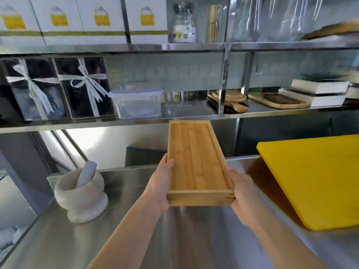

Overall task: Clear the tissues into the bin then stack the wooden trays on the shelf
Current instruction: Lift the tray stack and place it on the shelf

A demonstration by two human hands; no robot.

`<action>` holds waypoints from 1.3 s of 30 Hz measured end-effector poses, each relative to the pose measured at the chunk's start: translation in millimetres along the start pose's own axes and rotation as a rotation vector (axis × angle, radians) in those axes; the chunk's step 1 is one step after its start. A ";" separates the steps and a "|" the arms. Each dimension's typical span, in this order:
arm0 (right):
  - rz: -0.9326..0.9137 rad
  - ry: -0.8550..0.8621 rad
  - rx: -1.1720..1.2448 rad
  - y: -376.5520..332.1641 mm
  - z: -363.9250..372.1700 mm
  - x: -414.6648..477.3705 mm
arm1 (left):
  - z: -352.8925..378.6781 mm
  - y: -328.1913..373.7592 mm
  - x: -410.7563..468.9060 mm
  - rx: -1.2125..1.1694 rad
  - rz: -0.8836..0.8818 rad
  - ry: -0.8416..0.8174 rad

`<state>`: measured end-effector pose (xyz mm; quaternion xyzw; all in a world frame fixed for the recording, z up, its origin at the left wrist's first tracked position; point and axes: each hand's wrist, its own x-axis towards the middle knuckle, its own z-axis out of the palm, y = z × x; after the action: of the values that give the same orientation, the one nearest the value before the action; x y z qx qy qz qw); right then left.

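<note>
A long wooden tray (196, 160) is held in the air above the steel counter, lengthwise away from me, with nothing in it. Its far end reaches the front edge of the steel shelf (174, 118). My left hand (161, 183) grips the tray's left side near its near corner. On the right side near the other near corner is my right hand (242, 191). No tissues and no bin are in view.
On the shelf stand two ribboned black boxes (58, 88), a clear plastic container (138, 102), wooden boards (229, 100) and a dark-centred wooden tray (279, 100). The counter (136, 220) holds a stone mortar with pestle (81, 191) and a yellow cutting board (314, 177).
</note>
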<state>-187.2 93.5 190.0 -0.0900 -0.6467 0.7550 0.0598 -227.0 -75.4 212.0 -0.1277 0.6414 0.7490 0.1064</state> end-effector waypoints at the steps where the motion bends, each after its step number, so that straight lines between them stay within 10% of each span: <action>1: -0.006 0.016 -0.011 -14.0 2.7 18.8 | 7.3 16.8 13.2 -0.014 0.020 -0.001; 26: 0.071 0.010 0.037 -75.5 34.9 303.5 | 52.1 136.9 266.2 -0.096 -0.028 -0.057; 34: 0.071 0.024 -0.004 -76.5 40.1 319.5 | 11.9 83.4 253.7 0.092 0.489 -0.342; 39: 0.079 0.020 0.063 -76.9 39.0 314.9 | 19.2 65.2 251.6 0.250 0.671 -0.131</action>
<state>-505.1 132.9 253.2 -0.1211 -0.6180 0.7758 0.0389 -486.8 -67.5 193.2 0.1523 0.7261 0.6645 -0.0897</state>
